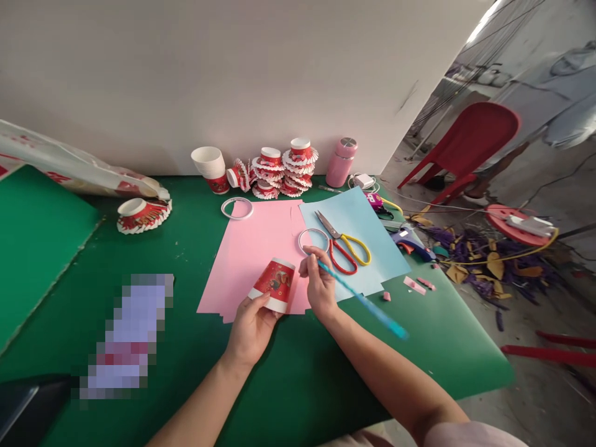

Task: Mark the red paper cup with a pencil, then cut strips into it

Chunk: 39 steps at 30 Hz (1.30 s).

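My left hand (pixel 251 329) holds a red paper cup (pixel 274 284) with a white rim, tilted and upside down, over the pink paper (pixel 237 248). Closed around a blue pen (pixel 361 298), my right hand (pixel 320 282) is just right of the cup, with the pen's far end pointing down and right. Beyond the right hand, scissors (pixel 342 242) with red and yellow handles lie on light blue paper (pixel 372 230). A roll of white tape (pixel 313 242) touches the area by the right fingertips, and a second tape roll (pixel 237 209) rests on the pink paper.
At the wall stand stacked cups (pixel 208 162), frilled red cups (pixel 298 164) and a pink bottle (pixel 341 162). Another frilled cup (pixel 139 214) sits left. A glue gun (pixel 412 242) lies right, near pink scraps (pixel 414 285). A red chair (pixel 484 130) stands beyond the green table (pixel 195 379).
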### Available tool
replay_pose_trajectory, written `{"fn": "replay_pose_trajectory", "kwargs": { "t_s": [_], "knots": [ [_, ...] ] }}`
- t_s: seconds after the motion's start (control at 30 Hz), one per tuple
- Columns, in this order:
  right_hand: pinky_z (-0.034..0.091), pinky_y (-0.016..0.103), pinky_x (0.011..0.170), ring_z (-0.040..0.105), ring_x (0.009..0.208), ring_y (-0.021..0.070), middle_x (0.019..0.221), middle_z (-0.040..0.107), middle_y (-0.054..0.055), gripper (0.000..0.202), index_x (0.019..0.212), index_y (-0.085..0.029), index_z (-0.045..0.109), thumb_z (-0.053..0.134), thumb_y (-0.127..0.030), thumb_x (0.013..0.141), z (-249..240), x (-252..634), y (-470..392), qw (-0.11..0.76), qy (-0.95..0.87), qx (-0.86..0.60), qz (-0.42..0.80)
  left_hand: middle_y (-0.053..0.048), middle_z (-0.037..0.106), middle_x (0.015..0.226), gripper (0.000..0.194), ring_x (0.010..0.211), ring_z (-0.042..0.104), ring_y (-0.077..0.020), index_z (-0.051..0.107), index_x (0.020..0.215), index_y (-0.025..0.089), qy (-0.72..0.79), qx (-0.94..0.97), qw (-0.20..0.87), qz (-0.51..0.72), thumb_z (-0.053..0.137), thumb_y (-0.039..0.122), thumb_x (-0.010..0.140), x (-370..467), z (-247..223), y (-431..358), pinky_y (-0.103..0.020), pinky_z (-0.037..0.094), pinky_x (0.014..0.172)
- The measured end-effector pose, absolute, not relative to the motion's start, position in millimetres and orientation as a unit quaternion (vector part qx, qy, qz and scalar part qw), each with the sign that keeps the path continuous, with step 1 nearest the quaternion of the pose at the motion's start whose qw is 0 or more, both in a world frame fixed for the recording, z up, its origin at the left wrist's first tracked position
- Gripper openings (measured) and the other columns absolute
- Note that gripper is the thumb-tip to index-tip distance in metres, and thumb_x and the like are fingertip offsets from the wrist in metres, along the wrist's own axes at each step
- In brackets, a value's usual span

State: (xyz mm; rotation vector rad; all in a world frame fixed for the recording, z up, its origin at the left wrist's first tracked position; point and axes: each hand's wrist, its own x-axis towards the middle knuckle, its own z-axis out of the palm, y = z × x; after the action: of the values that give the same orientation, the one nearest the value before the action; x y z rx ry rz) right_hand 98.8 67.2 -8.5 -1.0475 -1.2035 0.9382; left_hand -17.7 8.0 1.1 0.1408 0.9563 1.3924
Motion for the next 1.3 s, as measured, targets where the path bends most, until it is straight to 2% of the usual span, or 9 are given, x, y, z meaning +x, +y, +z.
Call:
{"fn": "replay_pose_trajectory", "kwargs": {
  "t_s": [0.07,0.17,0.43,0.6,0.7,0.83,1.03,1.17,1.3],
  "knots": [
    [0.051,0.034,0.076,0.063,0.085,0.0194,0.087,0.064,0.006,0.028,0.103,-0.022,0.056,0.043,-0.045,0.094,-4.9,101.7,64.5,0.578,-0.565,-0.447,0.384,-0.007,0.069,0.081,0.019,0.070,0.064,-0.0195,0.068,0.080,0.014,0.422,0.047,0.676,0.602,0.073,0.019,0.062,-18.7,3.8,7.6,-0.027,0.048,0.054],
    [0.048,0.040,0.093,0.059,0.113,0.0246,0.115,0.063,0.012,0.030,0.110,-0.022,0.055,0.049,-0.044,0.092,-2.4,103.6,59.8,0.535,-0.612,-0.409,0.414,-0.009,0.071,0.090,0.027,0.076,0.066,-0.0217,0.069,0.090,0.016,0.426,0.016,0.691,0.584,0.070,0.018,0.063,-20.8,7.2,7.5,-0.029,0.052,0.058],
    [0.052,0.037,0.090,0.064,0.108,0.0225,0.117,0.065,0.009,0.030,0.111,-0.023,0.055,0.052,-0.044,0.091,-7.2,99.5,55.5,0.517,-0.594,-0.410,0.460,-0.008,0.069,0.105,0.043,0.088,0.065,-0.0227,0.070,0.102,0.021,0.390,0.108,0.686,0.605,0.078,0.028,0.061,-16.2,9.9,1.7,-0.029,0.053,0.067],
    [0.051,0.038,0.090,0.061,0.112,0.0235,0.122,0.063,0.011,0.032,0.117,-0.023,0.054,0.051,-0.043,0.092,-14.0,99.7,60.8,0.494,-0.620,-0.405,0.456,-0.003,0.066,0.073,0.026,0.062,0.057,-0.0127,0.070,0.079,0.016,0.457,0.180,0.630,0.601,0.081,0.029,0.059,-11.3,2.0,-2.6,-0.022,0.044,0.052],
    [0.047,0.042,0.096,0.058,0.114,0.0232,0.125,0.061,0.012,0.036,0.122,-0.023,0.052,0.043,-0.045,0.095,-16.0,99.5,66.1,0.543,-0.603,-0.396,0.430,-0.001,0.062,0.065,0.025,0.055,0.053,-0.0102,0.067,0.070,0.015,0.487,0.169,0.580,0.631,0.082,0.030,0.057,-10.9,-1.1,-1.9,-0.022,0.042,0.049],
    [0.052,0.036,0.081,0.063,0.092,0.0198,0.109,0.066,0.010,0.042,0.115,-0.023,0.059,0.041,-0.054,0.093,-11.7,101.5,69.5,0.594,-0.541,-0.381,0.458,-0.001,0.063,0.067,0.029,0.057,0.055,-0.0113,0.067,0.070,0.014,0.492,0.145,0.557,0.653,0.083,0.031,0.054,-10.8,-0.7,0.5,-0.022,0.043,0.050],
    [0.046,0.027,0.057,0.052,0.060,0.0133,0.066,0.058,0.002,0.045,0.086,-0.019,0.070,0.049,-0.059,0.087,-3.9,100.1,64.2,0.553,-0.514,-0.369,0.542,-0.002,0.063,0.066,0.029,0.054,0.053,-0.0110,0.068,0.076,0.014,0.469,0.114,0.597,0.641,0.081,0.030,0.056,-11.6,-0.4,5.9,-0.022,0.042,0.048],
    [0.045,0.025,0.054,0.050,0.057,0.0124,0.063,0.055,0.000,0.041,0.083,-0.018,0.067,0.059,-0.058,0.080,-0.3,92.0,57.3,0.516,-0.515,-0.366,0.579,-0.002,0.065,0.070,0.028,0.057,0.054,-0.0104,0.070,0.082,0.015,0.456,0.120,0.601,0.645,0.080,0.030,0.060,-11.4,-3.3,6.7,-0.021,0.043,0.050],
    [0.047,0.025,0.054,0.053,0.059,0.0129,0.066,0.056,0.000,0.036,0.082,-0.019,0.062,0.058,-0.055,0.082,1.9,86.5,52.6,0.505,-0.525,-0.362,0.582,-0.002,0.067,0.078,0.029,0.067,0.059,-0.0117,0.071,0.086,0.017,0.455,0.137,0.592,0.650,0.079,0.032,0.063,-9.9,-8.0,5.7,-0.021,0.048,0.060]
  ]
}}
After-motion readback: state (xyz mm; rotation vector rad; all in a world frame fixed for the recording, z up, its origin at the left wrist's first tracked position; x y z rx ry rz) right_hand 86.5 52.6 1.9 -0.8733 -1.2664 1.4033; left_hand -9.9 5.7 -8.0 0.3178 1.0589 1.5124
